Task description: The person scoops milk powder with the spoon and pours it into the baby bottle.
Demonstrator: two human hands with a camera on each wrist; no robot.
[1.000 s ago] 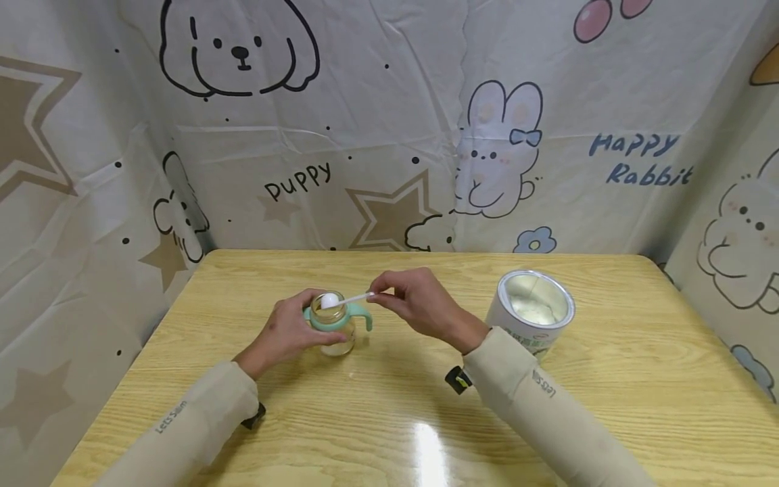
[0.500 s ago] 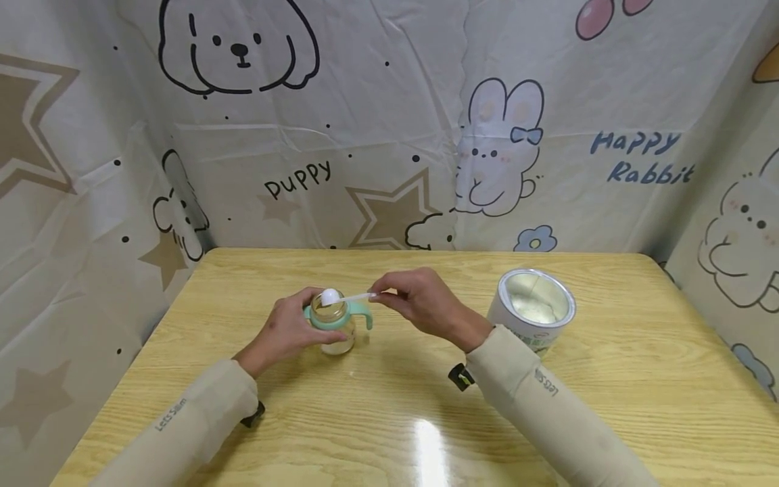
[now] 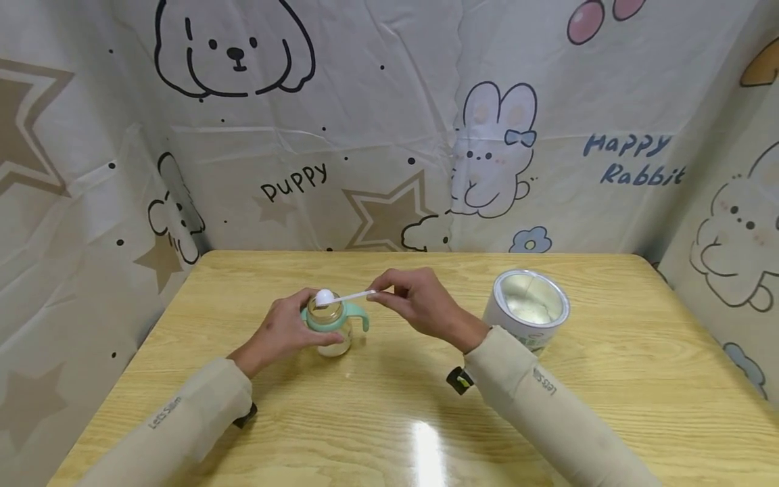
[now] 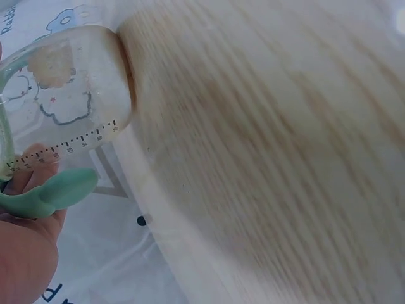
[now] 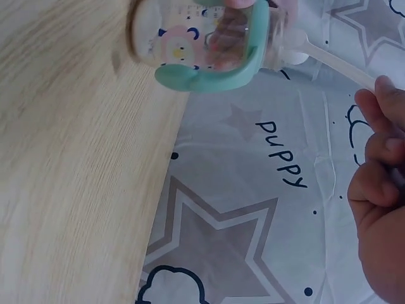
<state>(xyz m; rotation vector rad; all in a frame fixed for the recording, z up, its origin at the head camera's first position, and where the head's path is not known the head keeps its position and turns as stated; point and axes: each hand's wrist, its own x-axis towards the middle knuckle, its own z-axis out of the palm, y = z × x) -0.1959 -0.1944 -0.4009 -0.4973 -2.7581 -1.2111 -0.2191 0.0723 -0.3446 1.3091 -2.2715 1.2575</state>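
Observation:
My left hand (image 3: 282, 333) grips a clear baby bottle (image 3: 335, 346) with mint green handles, holding it upright by the table. Measuring marks and cartoon prints show on the bottle (image 4: 69, 95) in the left wrist view. Between the thumb and fingers of my right hand (image 3: 420, 302) is the thin end of a white measuring scoop (image 3: 325, 297). The scoop's bowl lies turned over at the bottle's open mouth, rounded side up. In the right wrist view the scoop handle (image 5: 338, 65) runs from the bottle mouth to the pinching fingertips (image 5: 383, 85).
An open white tin (image 3: 520, 329) with pale powder inside stands on the wooden table (image 3: 365, 419), to the right and behind my right forearm. Printed cloth (image 3: 377, 101) hangs along the back and both sides of the table.
The scoop's bowl sits slightly higher over the bottle mouth than a second ago. Both hands keep their hold in nearly the same place, and the head view has shifted a little.

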